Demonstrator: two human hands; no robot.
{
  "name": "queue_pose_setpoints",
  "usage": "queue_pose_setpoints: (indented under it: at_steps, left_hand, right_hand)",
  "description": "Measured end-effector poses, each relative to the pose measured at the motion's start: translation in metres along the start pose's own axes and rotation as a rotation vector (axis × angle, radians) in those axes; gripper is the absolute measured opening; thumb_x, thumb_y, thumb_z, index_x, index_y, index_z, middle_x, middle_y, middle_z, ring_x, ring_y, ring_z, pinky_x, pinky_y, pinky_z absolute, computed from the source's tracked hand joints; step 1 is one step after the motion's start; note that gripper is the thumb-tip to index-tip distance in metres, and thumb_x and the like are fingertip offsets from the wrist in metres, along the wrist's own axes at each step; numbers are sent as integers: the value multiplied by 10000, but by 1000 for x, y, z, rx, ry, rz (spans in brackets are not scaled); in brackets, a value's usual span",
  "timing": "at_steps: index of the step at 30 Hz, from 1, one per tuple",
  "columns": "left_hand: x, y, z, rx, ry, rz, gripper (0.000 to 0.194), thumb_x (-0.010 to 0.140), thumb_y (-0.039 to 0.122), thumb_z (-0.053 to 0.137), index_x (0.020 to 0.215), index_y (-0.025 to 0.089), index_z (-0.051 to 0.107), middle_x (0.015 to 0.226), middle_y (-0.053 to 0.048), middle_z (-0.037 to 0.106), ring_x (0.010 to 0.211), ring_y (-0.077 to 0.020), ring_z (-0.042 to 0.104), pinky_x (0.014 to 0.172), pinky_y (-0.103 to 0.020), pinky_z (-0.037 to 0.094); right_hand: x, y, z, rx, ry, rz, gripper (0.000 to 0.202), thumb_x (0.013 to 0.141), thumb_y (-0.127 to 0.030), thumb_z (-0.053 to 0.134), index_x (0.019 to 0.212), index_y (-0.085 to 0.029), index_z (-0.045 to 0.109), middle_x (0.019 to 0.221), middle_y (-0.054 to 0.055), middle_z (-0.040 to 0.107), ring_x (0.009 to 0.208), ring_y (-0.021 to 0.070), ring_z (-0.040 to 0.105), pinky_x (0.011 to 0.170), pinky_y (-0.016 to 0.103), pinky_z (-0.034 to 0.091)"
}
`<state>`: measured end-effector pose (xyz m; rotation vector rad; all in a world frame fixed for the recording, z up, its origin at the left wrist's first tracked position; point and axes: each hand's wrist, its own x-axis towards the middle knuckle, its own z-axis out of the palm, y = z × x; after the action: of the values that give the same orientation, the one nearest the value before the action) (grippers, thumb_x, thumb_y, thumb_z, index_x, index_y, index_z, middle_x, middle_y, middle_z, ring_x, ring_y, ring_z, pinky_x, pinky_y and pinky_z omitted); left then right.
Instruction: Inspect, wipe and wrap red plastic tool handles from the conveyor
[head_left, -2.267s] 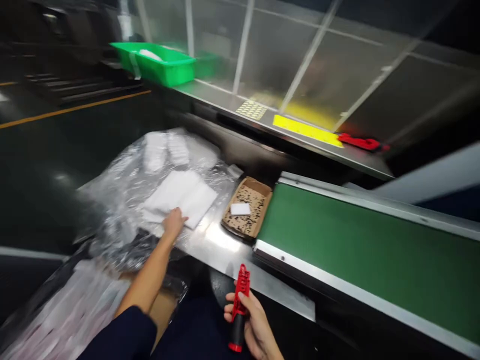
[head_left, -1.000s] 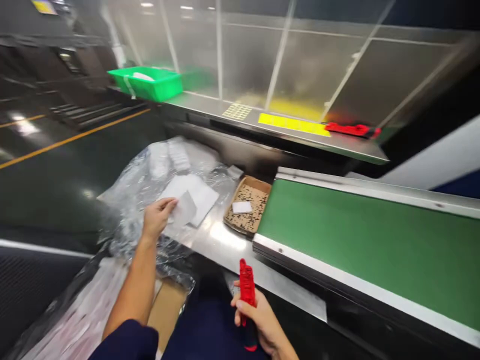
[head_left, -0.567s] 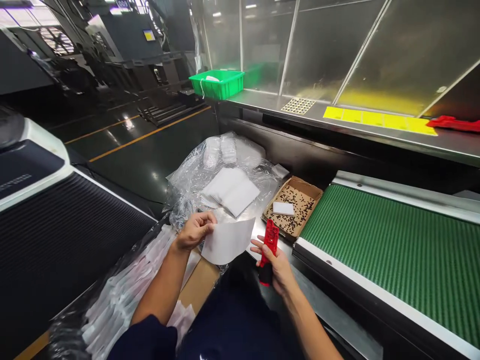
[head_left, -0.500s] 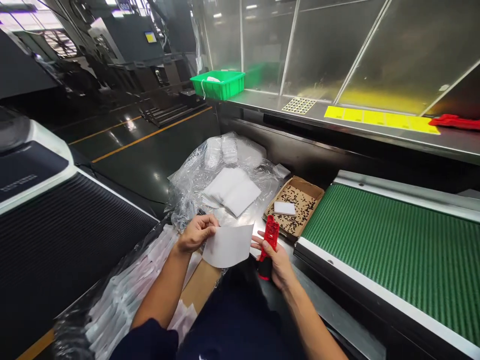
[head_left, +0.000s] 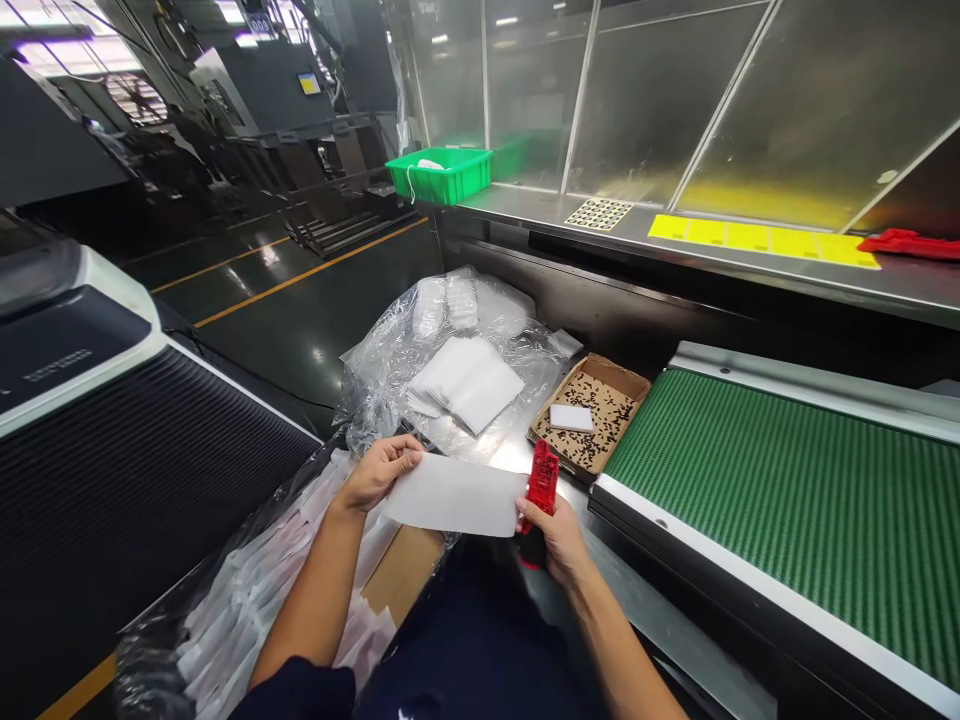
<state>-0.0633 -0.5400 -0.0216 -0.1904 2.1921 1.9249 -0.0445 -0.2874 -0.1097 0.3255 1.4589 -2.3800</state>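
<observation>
A white sheet [head_left: 457, 497] stretches between my two hands, low in the middle of the view. My left hand [head_left: 381, 470] pinches its upper left corner. A red plastic part [head_left: 543, 475] with a black lower end is gripped in my right hand [head_left: 553, 530], whose thumb lies over it at the sheet's right edge. The red part stands roughly upright, beside the sheet. Beyond my hands, a stack of white sheets [head_left: 469, 385] lies fanned on clear plastic film [head_left: 375, 350].
A cardboard box [head_left: 611, 440] holds small black pieces and a white block [head_left: 571, 417]. Right of it runs a green ribbed conveyor [head_left: 780, 500]. Wrapped pieces [head_left: 255, 610] lie at lower left. A green bin [head_left: 442, 178] and yellow sheets [head_left: 757, 238] are on the shelf.
My left hand has moved slightly left, and the sheet now reaches the red part. The fingers of my right hand, spread before, have closed in around the red part and the sheet's edge.
</observation>
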Motion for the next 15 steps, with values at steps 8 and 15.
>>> queue_pose_setpoints:
  at_steps: [8,15]
  left_hand:
    - [0,-13,7,432,266,9,213,778,405,624,807,193,624,802,-65,607,802,-222,572,677,-273,430]
    - [-21,-40,106,323,-19,-24,309,708,359,762,884,209,557,632,58,578,577,-142,544,572,-221,405]
  right_hand:
    - [0,1,-9,-141,110,3,472,493,-457,896,731,-141,638,504,-23,569,455,128,489,461,256,380]
    - [-12,2,8,-239,198,-75,497,437,-462,894,749,-152,661,555,-9,616,518,178,566,532,301,469]
